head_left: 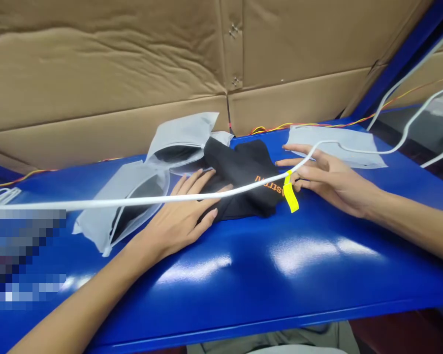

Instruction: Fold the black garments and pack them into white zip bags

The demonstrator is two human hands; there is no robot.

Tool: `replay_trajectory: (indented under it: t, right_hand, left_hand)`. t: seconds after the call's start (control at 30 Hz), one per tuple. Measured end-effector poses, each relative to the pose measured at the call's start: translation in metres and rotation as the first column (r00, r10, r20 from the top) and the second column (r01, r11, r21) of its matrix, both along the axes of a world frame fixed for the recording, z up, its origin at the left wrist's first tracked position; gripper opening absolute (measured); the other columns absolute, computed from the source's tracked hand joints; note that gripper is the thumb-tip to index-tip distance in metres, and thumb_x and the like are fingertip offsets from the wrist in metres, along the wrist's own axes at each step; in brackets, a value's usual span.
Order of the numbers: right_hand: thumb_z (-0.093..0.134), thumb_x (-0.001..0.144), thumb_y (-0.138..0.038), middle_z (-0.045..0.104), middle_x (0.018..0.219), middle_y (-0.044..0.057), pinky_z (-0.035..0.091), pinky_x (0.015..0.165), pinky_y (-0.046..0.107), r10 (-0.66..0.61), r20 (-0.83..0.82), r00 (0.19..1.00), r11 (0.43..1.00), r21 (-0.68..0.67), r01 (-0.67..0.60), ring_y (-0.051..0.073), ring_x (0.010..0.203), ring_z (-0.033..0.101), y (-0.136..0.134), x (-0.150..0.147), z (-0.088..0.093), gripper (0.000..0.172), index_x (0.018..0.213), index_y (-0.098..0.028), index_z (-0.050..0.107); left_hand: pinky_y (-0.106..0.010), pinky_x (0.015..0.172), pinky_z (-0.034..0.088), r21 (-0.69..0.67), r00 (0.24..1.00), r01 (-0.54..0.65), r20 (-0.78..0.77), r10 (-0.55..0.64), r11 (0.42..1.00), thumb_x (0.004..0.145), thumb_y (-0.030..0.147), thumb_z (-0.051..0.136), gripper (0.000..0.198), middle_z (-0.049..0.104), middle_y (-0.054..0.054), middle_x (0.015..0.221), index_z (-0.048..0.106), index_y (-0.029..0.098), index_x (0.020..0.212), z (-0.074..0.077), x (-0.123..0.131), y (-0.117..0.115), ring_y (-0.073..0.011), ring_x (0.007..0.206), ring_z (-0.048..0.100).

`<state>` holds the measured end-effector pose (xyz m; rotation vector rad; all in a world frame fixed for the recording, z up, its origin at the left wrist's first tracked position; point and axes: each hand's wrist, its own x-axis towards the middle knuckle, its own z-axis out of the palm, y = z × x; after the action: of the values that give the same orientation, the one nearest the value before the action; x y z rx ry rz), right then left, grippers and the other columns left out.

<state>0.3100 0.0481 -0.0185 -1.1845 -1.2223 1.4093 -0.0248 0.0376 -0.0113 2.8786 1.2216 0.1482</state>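
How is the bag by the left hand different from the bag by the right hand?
The left bag, beside the left hand, bulges with something black inside; the right bag, past the right hand, looks flat and empty. The left bag is crumpled; the right bag lies smooth. Both are frosted whitish plastic on the blue table.

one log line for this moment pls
left hand: flat on black garment | right hand: open, at its right edge | white cable with yellow tag crosses in front | frosted bags left
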Motion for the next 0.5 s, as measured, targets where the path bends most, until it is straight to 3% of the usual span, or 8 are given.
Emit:
replay_trajectory:
  t: [0.1, 0.2, 0.27, 0.37, 0.5]
  right_hand:
    - [0.097, 0.068, -0.048, 0.076, 0.128, 0.006, 0.063, 0.087, 0.036, 0.126, 0.066, 0.99, 0.991, 0.047, -0.129, 0.026, 0.109, 0.074, -0.002, -0.001, -0.003, 0.092, 0.149, -0.037, 0.055]
    - [0.094, 0.074, -0.046, 0.074, 0.132, 0.008, 0.063, 0.098, 0.042, 0.249, 0.073, 0.966, 0.958, 0.128, -0.257, 0.029, 0.121, 0.072, -0.002, -0.003, -0.007, 0.093, 0.154, -0.036, 0.049]
    - [0.093, 0.075, -0.042, 0.07, 0.137, 0.009, 0.064, 0.098, 0.042, 0.286, 0.084, 0.954, 0.942, 0.157, -0.297, 0.027, 0.117, 0.074, -0.003, -0.004, -0.009, 0.092, 0.156, -0.036, 0.048]
    - [0.091, 0.077, -0.036, 0.064, 0.145, 0.01, 0.067, 0.087, 0.037, 0.283, 0.112, 0.953, 0.944, 0.143, -0.297, 0.02, 0.095, 0.076, -0.004, -0.006, -0.012, 0.093, 0.159, -0.036, 0.046]
    - [0.088, 0.08, -0.037, 0.069, 0.136, 0.008, 0.068, 0.082, 0.039, 0.334, 0.141, 0.932, 0.933, 0.089, -0.348, 0.018, 0.084, 0.075, -0.006, -0.008, -0.012, 0.1, 0.165, -0.038, 0.035]
  left_hand:
    - [-0.075, 0.128, 0.023, -0.008, 0.999, 0.048, 0.01, -0.048, 0.999, 0.101, 0.024, 0.047, 0.064, 0.026, -0.01, 0.179, 0.046, 0.034, 0.164, 0.0, 0.003, -0.002, -0.0465, 0.164, 0.02]
    - [-0.078, 0.126, 0.023, 0.004, 0.993, 0.116, -0.028, -0.116, 0.993, 0.09, 0.014, 0.05, 0.077, 0.038, -0.012, 0.173, 0.046, 0.032, 0.164, 0.002, 0.01, -0.006, -0.0479, 0.161, 0.025]
    - [-0.079, 0.125, 0.024, -0.012, 0.986, 0.155, -0.065, -0.155, 0.988, 0.087, 0.014, 0.051, 0.076, 0.048, -0.015, 0.165, 0.05, 0.028, 0.162, 0.003, 0.015, -0.009, -0.0483, 0.156, 0.034]
    - [-0.079, 0.126, 0.023, -0.04, 0.978, 0.189, -0.077, -0.192, 0.981, 0.088, 0.016, 0.051, 0.068, 0.054, -0.017, 0.157, 0.059, 0.024, 0.155, 0.005, 0.019, -0.011, -0.0463, 0.149, 0.044]
    - [-0.077, 0.127, 0.023, -0.052, 0.976, 0.214, -0.033, -0.216, 0.975, 0.087, 0.014, 0.05, 0.064, 0.052, -0.015, 0.159, 0.063, 0.022, 0.149, 0.009, 0.023, -0.015, -0.0465, 0.153, 0.038]
